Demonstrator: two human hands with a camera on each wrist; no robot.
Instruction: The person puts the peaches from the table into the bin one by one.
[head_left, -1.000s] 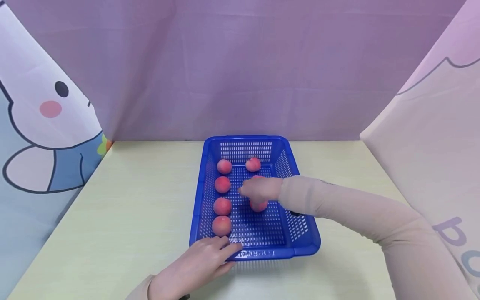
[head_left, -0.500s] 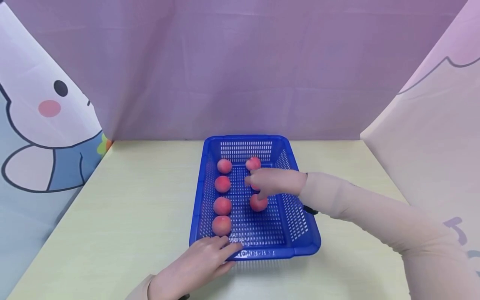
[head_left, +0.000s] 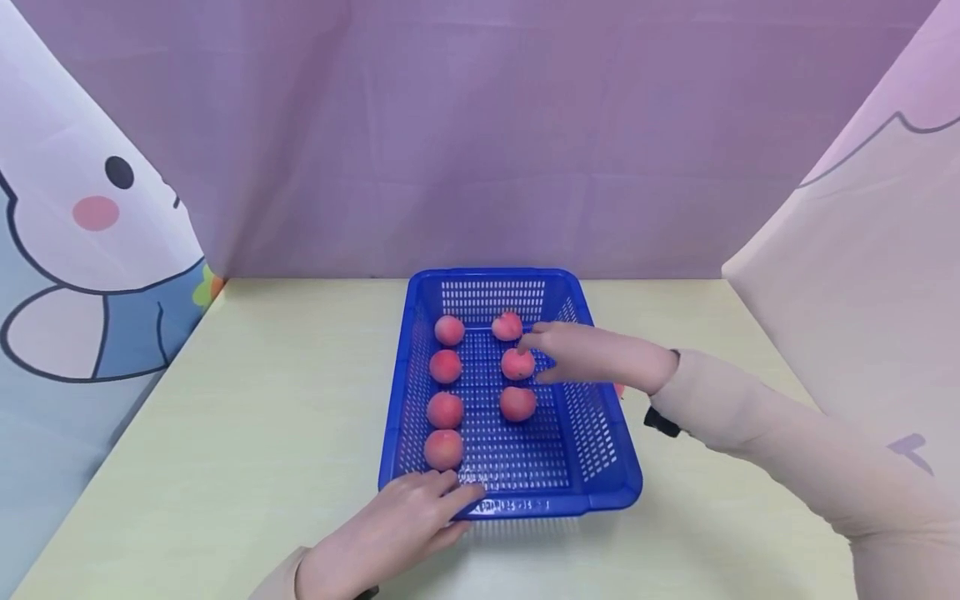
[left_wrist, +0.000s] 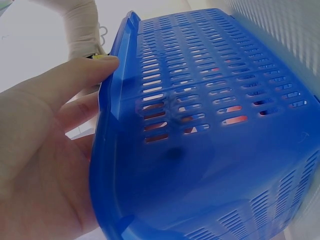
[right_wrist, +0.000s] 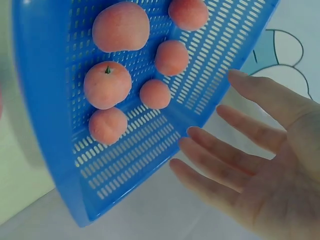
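Inside a blue perforated plastic basket (head_left: 517, 503) lie several pinkish-red peaches in two columns. The left column runs from a back peach (head_left: 449, 330) to a front peach (head_left: 443, 450). On the right are a back peach (head_left: 507, 326), a middle peach (head_left: 517, 364) and a front peach (head_left: 517, 404). My left hand (head_left: 401, 521) grips the basket's near rim at its left corner, thumb and fingers on either side of the rim in the left wrist view. Above the basket's right side hovers my right hand (head_left: 588, 354), fingers spread and holding nothing, close to the middle peach.
A sliver of a red thing (head_left: 619, 389) shows on the pale table (head_left: 285, 400), just right of the basket and mostly hidden by my right forearm. Behind hangs a purple cloth (head_left: 480, 150). Printed cloth panels stand at both sides.
My right hand has moved to the right from over the right column, uncovering its middle and front peaches. The left hand, basket and peaches stay put.
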